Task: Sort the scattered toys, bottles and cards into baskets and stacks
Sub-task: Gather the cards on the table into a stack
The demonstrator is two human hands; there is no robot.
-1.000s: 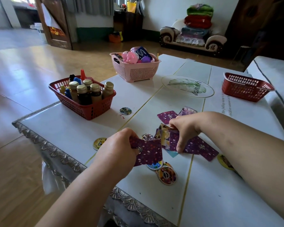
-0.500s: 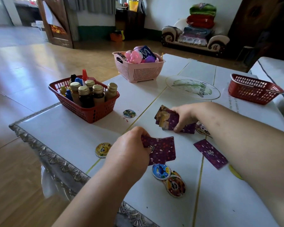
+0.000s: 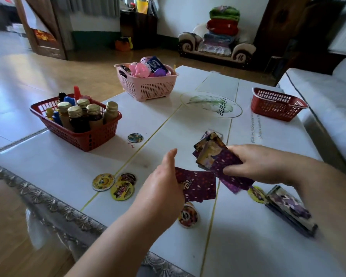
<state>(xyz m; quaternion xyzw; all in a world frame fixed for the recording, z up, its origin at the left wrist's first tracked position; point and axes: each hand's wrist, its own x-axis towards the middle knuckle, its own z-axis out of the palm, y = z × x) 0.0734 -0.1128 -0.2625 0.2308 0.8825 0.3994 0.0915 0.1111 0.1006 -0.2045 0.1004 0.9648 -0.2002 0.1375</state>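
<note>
Head view. Holds a purple pack [image 3: 198, 186] just above the bench [image 3: 58, 166] with the left hand [image 3: 164, 182], fingers tucked under it and mostly hidden, thumb lifted off. Pinches fanned cards [image 3: 212, 154] in the right hand [image 3: 256, 166], its fingers [image 3: 231, 171] clamped across them, just beside the pack. Near right on the bench: a card stack [image 3: 288, 208], lying flat. Near left: round discs [image 3: 112, 184], scattered. Farther back: bottles [image 3: 76, 118] upright in a red basket [image 3: 88, 138], toys [image 3: 142, 69] heaped in a pink basket [image 3: 148, 88], a second red basket [image 3: 276, 106] at the right edge.
</note>
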